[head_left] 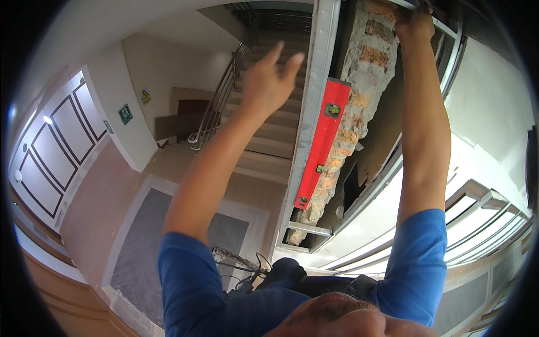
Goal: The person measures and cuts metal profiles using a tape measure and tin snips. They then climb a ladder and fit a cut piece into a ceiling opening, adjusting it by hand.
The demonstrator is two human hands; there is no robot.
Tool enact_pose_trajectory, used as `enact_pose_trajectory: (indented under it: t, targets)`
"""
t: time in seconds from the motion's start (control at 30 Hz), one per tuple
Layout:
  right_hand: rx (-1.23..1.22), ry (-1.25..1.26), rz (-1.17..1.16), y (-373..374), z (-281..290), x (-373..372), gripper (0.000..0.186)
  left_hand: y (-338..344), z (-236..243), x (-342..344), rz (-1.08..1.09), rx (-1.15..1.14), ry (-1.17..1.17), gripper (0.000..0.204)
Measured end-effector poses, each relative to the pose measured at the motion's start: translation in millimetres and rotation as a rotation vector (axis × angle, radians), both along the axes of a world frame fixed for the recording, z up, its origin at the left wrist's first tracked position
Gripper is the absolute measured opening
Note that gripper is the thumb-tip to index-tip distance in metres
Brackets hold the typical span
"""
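My left hand (269,81) is raised in front of the stairs with its fingers apart and nothing in them. Beside it rises a grey metal stud (318,73). A red spirit level (321,149) lies lengthwise along that stud, its small vials showing green; neither hand touches it. Higher up, my right hand (415,27) is closed at the top metal rail (445,28) of the frame. Its fingertips are partly hidden against the dark area there, so what they grip is unclear. Behind the level runs a rough, broken brick edge (370,56) with grey mortar.
A short metal crosspiece (310,228) spans the frame's lower end. Stairs (264,129) with a metal handrail (224,84) lie beyond the stud. To the right is a slatted metal railing (488,208). White panelled doors (62,146) stand at the far left, above a tiled floor (151,241).
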State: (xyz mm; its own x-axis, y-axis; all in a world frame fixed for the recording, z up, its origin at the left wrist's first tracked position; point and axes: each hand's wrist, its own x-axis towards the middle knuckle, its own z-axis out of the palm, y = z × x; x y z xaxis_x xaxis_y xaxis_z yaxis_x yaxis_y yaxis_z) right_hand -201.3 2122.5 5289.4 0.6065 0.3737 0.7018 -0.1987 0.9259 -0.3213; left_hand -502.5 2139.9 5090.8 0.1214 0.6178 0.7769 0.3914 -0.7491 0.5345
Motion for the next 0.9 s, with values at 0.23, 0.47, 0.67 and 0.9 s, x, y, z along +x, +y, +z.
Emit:
enact_pose_trajectory:
  t: [0.23,0.47,0.67,0.9]
  targets:
    - [0.047,-0.250,-0.053,26.8,-7.5,6.5,0.053,70.0,33.5,60.7,0.057,0.162,0.087,0.084]
    - [0.026,-0.286,-0.118,55.5,-11.5,23.1,0.053,103.7,32.7,58.8,-0.052,0.128,0.011,0.080]
    - [0.163,-0.219,0.028,50.2,1.2,25.3,0.034,92.6,39.4,63.8,-0.104,0.133,-0.017,0.075]
    - [0.164,-0.306,0.018,64.7,5.7,21.4,0.041,99.8,35.0,47.5,-0.067,0.114,0.029,0.075]
